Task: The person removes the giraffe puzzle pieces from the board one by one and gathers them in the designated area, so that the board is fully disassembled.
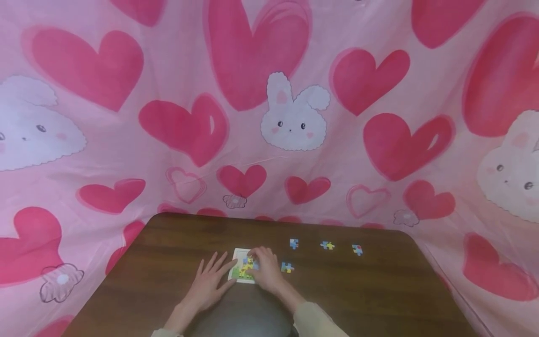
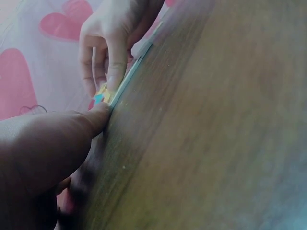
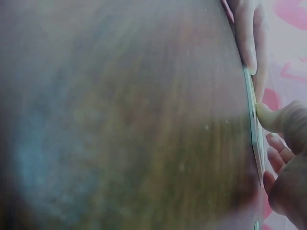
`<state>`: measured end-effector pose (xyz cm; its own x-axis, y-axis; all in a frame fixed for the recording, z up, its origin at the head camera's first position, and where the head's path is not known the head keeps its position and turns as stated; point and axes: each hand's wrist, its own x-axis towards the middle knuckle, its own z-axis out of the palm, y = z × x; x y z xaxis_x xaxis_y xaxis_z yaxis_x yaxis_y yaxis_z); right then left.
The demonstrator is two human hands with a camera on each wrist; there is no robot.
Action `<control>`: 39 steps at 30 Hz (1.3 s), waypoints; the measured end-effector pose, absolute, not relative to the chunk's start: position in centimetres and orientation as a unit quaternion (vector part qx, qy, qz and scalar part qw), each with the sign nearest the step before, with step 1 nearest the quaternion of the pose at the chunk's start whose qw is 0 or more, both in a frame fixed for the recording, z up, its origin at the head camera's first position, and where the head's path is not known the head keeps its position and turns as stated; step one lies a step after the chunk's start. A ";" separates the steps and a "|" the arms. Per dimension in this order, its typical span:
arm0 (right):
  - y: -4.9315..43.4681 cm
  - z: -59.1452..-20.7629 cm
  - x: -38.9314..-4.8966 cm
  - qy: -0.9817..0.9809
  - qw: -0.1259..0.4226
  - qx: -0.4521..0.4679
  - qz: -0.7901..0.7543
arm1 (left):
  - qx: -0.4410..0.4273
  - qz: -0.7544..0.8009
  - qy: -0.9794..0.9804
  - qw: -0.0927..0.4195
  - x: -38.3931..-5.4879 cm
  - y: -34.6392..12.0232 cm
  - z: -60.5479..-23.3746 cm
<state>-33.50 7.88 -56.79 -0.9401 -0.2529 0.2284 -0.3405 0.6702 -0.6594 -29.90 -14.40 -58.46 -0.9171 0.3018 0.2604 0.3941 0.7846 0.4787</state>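
A small puzzle board (image 1: 241,251) with a white rim lies on the table, its green and yellow picture partly filled in. My left hand (image 1: 209,282) rests at the board's left side with fingers spread, its thumb and index finger touching the rim. From the right, my right hand (image 1: 268,271) reaches over the board and hides part of it. Its thumb and fingers pinch a puzzle piece (image 2: 100,96), coloured yellow, blue and red, close over the board. In the right wrist view the right thumb lies against the board's edge (image 3: 253,110).
Right of the board lie loose puzzle pieces: one (image 1: 287,267) near the right hand, another (image 1: 294,244) behind it, and two more (image 1: 327,245) (image 1: 357,249) farther right. The dark wooden table (image 1: 379,290) ends at a pink cloth (image 1: 294,206) with hearts and rabbits.
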 end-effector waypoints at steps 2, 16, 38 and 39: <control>7.9 -56.8 -33.5 -0.908 0.055 0.157 0.385 | -0.188 -0.270 -0.940 0.090 -29.9 -14.4 -58.5; 8.6 -56.7 -33.7 -0.893 0.025 0.143 0.427 | -0.160 -0.263 -0.950 0.046 -29.6 -14.2 -57.8; 19.3 -54.6 -32.7 -0.865 0.087 0.113 0.482 | -0.151 -0.256 -0.954 0.040 -29.4 -14.0 -57.7; 20.2 -54.5 -32.6 -0.866 0.088 0.106 0.481 | -0.151 -0.256 -0.954 0.041 -29.4 -14.0 -57.7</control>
<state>-32.57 20.20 -54.53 -0.9621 -0.0997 0.2538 -0.2682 0.5143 -0.8146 -29.44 -14.03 -57.69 -0.9510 0.2672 0.1554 0.3091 0.8236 0.4755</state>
